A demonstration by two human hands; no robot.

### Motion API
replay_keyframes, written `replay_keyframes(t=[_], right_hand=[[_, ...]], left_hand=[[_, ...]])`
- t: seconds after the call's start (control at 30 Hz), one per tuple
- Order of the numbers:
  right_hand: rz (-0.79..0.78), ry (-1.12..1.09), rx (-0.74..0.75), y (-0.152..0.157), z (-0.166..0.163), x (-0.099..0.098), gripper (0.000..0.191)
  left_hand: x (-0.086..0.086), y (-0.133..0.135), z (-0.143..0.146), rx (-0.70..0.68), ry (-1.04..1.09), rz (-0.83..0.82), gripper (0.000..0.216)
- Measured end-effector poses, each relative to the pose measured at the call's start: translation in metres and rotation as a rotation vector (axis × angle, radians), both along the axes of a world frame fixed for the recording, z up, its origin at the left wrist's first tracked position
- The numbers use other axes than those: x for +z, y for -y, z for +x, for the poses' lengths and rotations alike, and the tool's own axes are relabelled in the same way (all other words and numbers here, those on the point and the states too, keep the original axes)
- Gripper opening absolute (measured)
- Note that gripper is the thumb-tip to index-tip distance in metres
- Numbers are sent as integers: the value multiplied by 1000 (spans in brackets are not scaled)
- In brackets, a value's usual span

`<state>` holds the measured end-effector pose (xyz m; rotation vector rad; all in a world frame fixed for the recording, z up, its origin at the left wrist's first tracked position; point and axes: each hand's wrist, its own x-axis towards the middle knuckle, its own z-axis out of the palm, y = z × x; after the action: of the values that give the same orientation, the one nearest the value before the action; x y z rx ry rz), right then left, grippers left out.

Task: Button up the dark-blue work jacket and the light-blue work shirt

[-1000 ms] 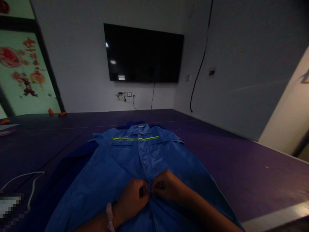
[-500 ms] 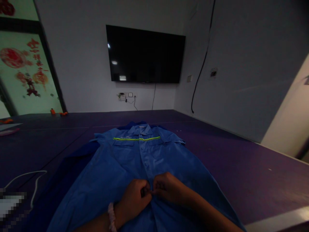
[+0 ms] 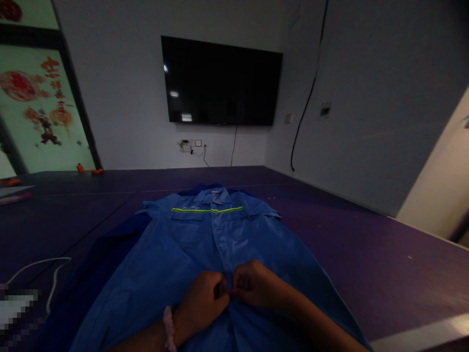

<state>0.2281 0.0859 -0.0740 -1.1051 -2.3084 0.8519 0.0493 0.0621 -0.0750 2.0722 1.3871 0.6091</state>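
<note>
A blue short-sleeved work shirt (image 3: 190, 249) with a yellow-green stripe across the chest lies front side up, its collar away from me. Low on its front placket, my left hand (image 3: 208, 296) pinches the fabric edge; a pink scrunchie (image 3: 169, 327) circles that wrist. Close beside it, almost touching, my right hand (image 3: 252, 283) is also closed in a pinch on the placket. Whether a button sits between the fingertips is hidden. Several buttons show along the placket above the hands. A darker blue garment (image 3: 110, 254) lies under the shirt, showing at its left and behind the collar.
The shirt rests on a wide purple surface (image 3: 348, 234). At left are a white cable (image 3: 54, 281) and a blurred-out pale object (image 3: 14, 310). Small orange items (image 3: 80, 168) lie by the far left edge. A television (image 3: 223, 83) hangs on the wall ahead.
Almost nothing differs. Both hands stay at the same spot on the placket, with only slight finger movement; the view has shifted a touch.
</note>
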Motion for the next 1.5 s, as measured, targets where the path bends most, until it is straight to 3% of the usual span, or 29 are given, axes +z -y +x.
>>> replay_keyframes(t=[0.83, 1.5], right_hand=[[-18, -51, -36, 1, -4, -2, 9], [72, -25, -22, 0, -3, -1, 8]], left_hand=[[-3, 1, 1, 11, 10, 29, 9], [0, 0, 4, 80, 2, 2, 10]])
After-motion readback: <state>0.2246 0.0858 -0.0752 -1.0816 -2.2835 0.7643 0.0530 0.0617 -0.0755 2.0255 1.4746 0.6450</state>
